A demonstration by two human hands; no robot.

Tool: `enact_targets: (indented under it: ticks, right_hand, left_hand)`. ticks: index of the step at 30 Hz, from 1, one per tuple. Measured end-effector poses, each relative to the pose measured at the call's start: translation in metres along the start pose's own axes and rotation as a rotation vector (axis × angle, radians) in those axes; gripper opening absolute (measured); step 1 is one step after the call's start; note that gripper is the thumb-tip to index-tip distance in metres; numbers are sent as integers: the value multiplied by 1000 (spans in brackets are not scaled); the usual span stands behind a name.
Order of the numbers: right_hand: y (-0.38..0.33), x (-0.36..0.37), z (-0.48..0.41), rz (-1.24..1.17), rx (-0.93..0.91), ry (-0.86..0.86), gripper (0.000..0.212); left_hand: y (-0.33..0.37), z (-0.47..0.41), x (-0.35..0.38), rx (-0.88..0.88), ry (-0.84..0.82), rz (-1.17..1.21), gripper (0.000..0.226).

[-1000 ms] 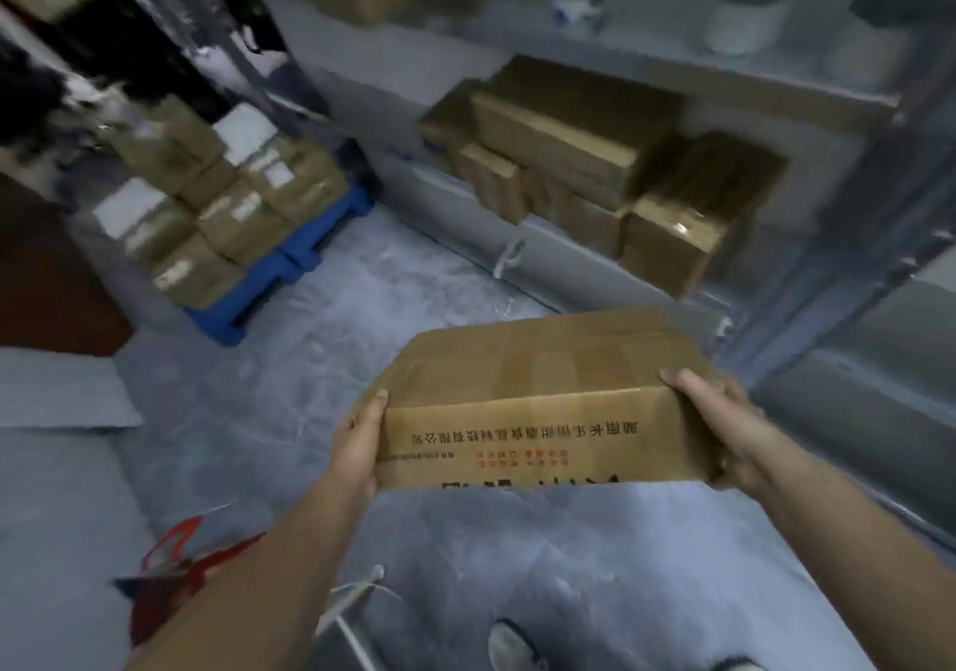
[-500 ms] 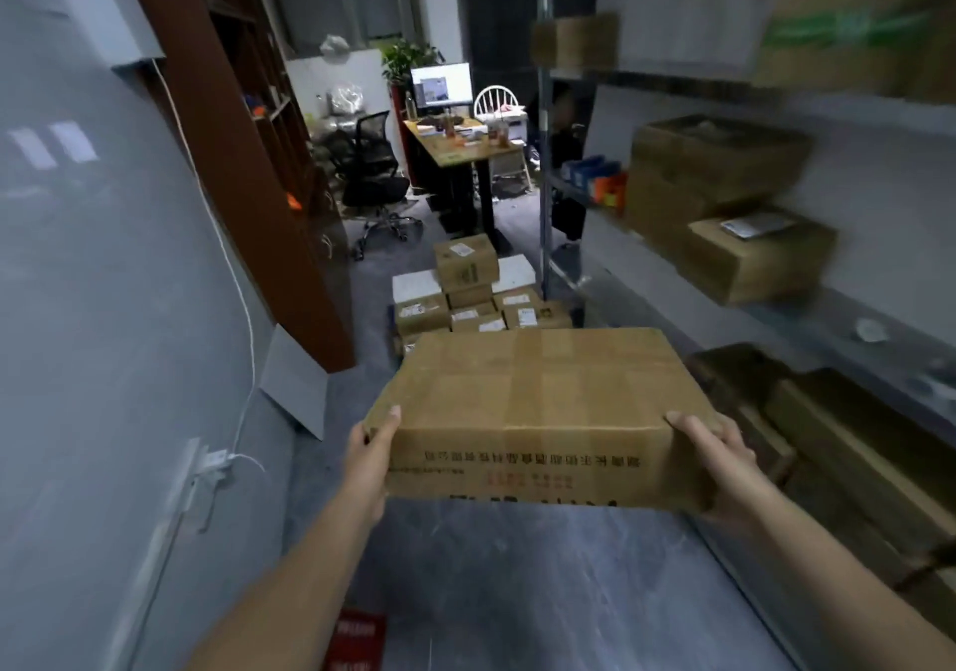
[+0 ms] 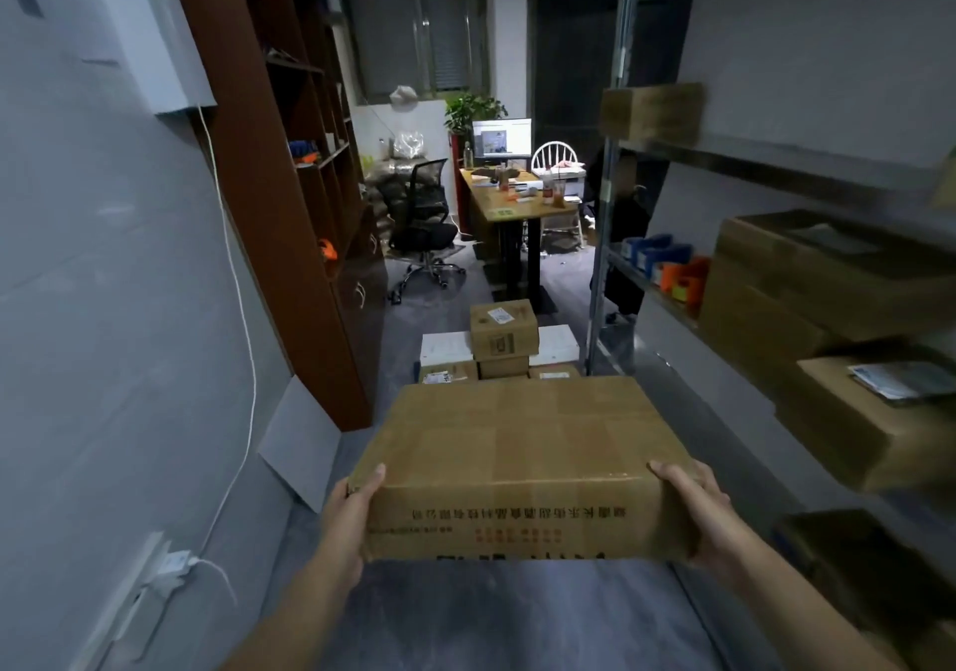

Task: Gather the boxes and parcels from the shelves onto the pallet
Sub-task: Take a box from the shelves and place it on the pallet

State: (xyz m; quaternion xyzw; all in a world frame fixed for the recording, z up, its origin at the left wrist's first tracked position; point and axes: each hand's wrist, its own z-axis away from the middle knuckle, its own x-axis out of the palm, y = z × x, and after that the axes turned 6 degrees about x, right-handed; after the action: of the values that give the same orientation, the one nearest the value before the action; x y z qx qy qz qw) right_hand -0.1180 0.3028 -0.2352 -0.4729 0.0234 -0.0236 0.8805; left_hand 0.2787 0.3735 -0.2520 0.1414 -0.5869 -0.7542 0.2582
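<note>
Metal shelving [image 3: 776, 163] runs along 3 o'clock, carrying brown cartons [image 3: 848, 411]. A flat cardboard box [image 3: 517, 458] is held level at 6 o'clock, printed face toward the camera. Beyond it, at 12 o'clock, stacked parcels [image 3: 502, 344] rest on the floor. The left hand [image 3: 347, 520] clamps the box's left end; the right hand [image 3: 703, 510] clamps its right end.

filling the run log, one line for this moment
carry | left hand, right hand holding cardboard box | stack of boxes ahead
</note>
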Motion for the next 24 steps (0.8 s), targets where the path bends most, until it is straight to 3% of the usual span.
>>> enact_targets:
  ticks: [9,13,16,24]
  right_hand:
    - [-123,43,-140,72,-23,-121,60]
    - [-159,75,-195,77,44,-216,50]
    - [-185,107,-238,81,45,-190,46]
    - [-250,198,-363,140,-23,-27,35]
  left_hand:
    - [47,-137,62,58,122,41,36]
    - [53,-191,70,81,141,65,41]
    - [57,-241,70,98,101,115,43]
    - [80,-420,68,107,17,-67,38]
